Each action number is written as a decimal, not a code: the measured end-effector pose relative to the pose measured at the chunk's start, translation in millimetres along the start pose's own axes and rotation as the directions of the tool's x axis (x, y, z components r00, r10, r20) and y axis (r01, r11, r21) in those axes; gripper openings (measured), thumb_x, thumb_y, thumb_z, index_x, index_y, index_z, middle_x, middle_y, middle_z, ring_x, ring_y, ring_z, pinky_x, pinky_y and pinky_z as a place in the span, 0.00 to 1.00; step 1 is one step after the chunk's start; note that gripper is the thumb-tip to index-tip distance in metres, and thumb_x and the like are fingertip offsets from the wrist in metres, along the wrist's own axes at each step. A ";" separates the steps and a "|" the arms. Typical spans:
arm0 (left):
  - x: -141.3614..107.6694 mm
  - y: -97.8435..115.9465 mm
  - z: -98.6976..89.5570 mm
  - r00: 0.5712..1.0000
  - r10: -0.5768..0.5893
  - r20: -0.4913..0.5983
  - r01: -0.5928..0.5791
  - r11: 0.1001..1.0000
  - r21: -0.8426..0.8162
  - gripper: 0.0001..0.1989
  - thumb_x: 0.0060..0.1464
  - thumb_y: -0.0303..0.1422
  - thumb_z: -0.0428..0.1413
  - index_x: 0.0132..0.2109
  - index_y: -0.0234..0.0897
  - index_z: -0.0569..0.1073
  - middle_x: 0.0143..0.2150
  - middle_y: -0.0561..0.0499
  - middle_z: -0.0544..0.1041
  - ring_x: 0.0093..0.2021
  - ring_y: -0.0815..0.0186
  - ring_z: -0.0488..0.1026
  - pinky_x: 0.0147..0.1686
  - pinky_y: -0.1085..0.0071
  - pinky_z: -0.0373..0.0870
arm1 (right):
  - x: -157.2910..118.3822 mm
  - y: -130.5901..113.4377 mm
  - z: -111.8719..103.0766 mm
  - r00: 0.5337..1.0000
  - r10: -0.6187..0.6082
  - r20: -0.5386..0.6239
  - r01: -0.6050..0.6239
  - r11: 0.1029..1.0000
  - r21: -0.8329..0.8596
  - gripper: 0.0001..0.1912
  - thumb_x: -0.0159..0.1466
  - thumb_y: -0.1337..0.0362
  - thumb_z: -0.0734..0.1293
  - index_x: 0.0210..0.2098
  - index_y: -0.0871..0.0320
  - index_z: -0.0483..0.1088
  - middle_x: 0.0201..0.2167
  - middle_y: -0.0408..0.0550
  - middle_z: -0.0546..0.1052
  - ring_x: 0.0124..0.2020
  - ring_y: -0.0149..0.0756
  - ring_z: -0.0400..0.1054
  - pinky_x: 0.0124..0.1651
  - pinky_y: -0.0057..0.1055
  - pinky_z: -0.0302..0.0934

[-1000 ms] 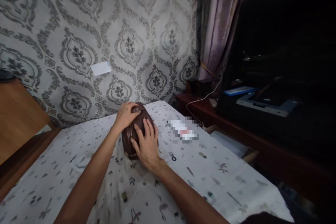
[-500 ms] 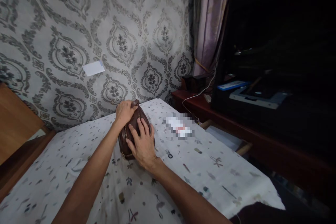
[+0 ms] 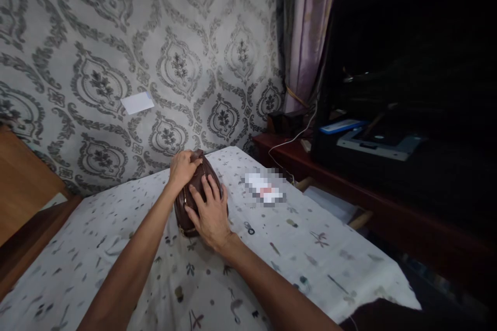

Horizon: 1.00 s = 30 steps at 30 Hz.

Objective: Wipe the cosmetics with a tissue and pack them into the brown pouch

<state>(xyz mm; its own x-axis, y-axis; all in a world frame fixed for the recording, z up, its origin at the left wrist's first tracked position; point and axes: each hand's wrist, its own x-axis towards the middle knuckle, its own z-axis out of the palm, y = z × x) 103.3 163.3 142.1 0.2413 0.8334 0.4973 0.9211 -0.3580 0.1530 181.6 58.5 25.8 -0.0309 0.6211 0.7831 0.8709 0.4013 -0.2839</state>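
Note:
A small brown leather-look bag (image 3: 196, 182) with metal zippers sits on the patterned white cloth (image 3: 310, 269). My left hand (image 3: 182, 169) is closed on its far end, by a short brown strap or loop (image 3: 197, 153). What exactly its fingertips pinch there is too small to make out. Across the bag's near right side lies my right hand (image 3: 213, 213), palm down with fingers spread. Part of the bag is hidden under both hands.
A pixelated white item (image 3: 266, 187) lies on the cloth, right of the bag. Farther right are a dark red desk (image 3: 267, 146), an open drawer (image 3: 330, 204) and a white cable (image 3: 287, 142). The patterned wall (image 3: 225, 72) rises behind; a wooden panel (image 3: 27, 186) stands left.
My left fingers and the small strap at the bag's far end have shifted slightly. My right hand keeps its place on the bag.

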 end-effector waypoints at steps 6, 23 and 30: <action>-6.4 2.6 -3.2 0.999 0.034 -0.007 -0.034 0.998 -0.050 0.06 0.56 0.33 0.58 0.34 0.36 0.78 0.35 0.47 0.80 0.37 0.60 0.76 0.39 0.68 0.66 | 0.5 0.8 0.3 1.000 0.006 0.017 -0.006 1.000 0.006 0.25 0.69 0.51 0.62 0.62 0.53 0.66 0.66 0.62 0.64 0.69 0.53 0.51 0.66 0.61 0.44; -6.7 -22.0 -16.9 0.994 0.100 0.036 -0.085 0.949 -0.305 0.11 0.53 0.34 0.58 0.42 0.37 0.80 0.41 0.50 0.82 0.42 0.62 0.76 0.44 0.69 0.69 | 0.2 0.1 0.1 1.000 0.014 0.022 -0.015 1.000 0.014 0.24 0.69 0.54 0.63 0.62 0.53 0.66 0.68 0.61 0.61 0.70 0.53 0.49 0.67 0.60 0.43; -13.7 -56.8 -25.1 0.999 0.013 0.048 0.003 0.947 -0.321 0.13 0.51 0.39 0.58 0.37 0.34 0.80 0.37 0.47 0.83 0.38 0.58 0.78 0.39 0.68 0.70 | -1.2 -0.1 1.5 0.999 -0.037 0.019 0.036 0.998 0.056 0.23 0.71 0.60 0.59 0.65 0.57 0.62 0.68 0.57 0.61 0.71 0.50 0.47 0.69 0.60 0.38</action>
<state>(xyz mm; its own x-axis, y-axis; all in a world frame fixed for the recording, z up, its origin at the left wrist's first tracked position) 40.1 161.7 148.0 0.2677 0.8481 0.4573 0.7749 -0.4716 0.4209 180.8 58.8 24.1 -0.0721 0.6185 0.7825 0.8402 0.4605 -0.2865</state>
